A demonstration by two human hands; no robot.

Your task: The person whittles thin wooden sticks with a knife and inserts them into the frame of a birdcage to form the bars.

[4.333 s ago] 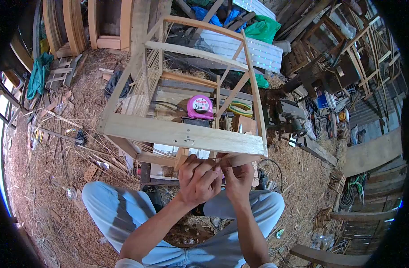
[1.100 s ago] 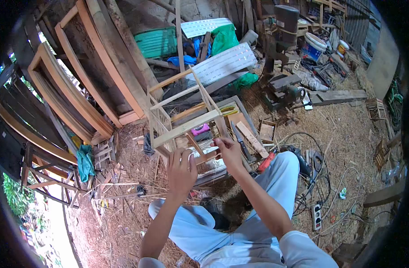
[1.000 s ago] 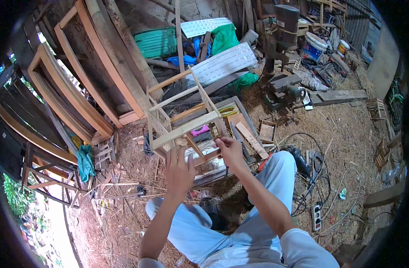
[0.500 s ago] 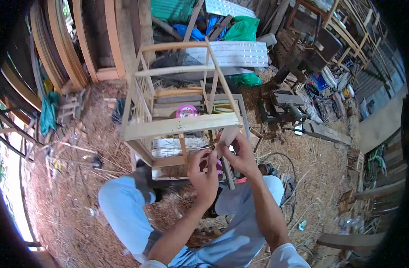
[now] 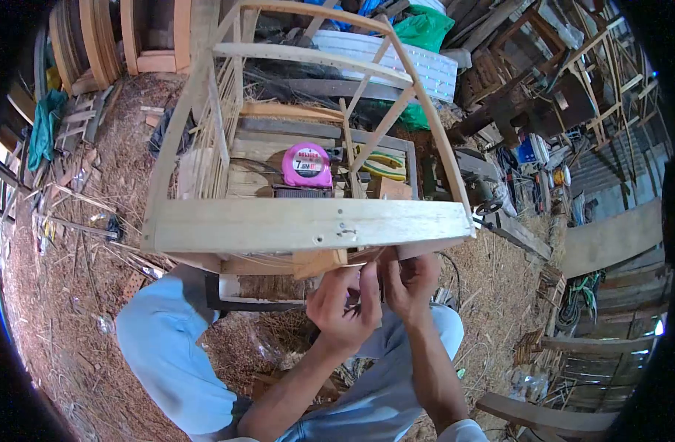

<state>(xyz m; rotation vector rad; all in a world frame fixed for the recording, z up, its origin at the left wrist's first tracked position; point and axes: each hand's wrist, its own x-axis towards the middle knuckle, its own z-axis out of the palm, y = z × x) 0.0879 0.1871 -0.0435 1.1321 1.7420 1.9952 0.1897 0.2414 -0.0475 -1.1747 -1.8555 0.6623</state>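
A pale wooden frame [image 5: 278, 224] with thin strips along its left side stands before me, its wide front board crossing the view. Just below that board, right of centre, my left hand [image 5: 343, 306] is closed, fingers pinched near a thin strand or strip that I cannot make out. My right hand [image 5: 411, 286] is beside it, fingers closed under the board's right part, their tips partly hidden. Through the frame a pink tape measure [image 5: 306, 166] shows, with a yellow-green object [image 5: 382, 165] to its right.
Curved wooden pieces [image 5: 100, 44] lean at the upper left. Beyond the frame lie a perforated white panel [image 5: 433, 74] and a green bag [image 5: 424, 28]. Dark machinery [image 5: 525, 110] stands at the upper right. A curved board [image 5: 547, 418] lies at the lower right.
The view has come closer to the frame, which appears larger and its front board lower. Both hands remain close together, now partly beneath the board.
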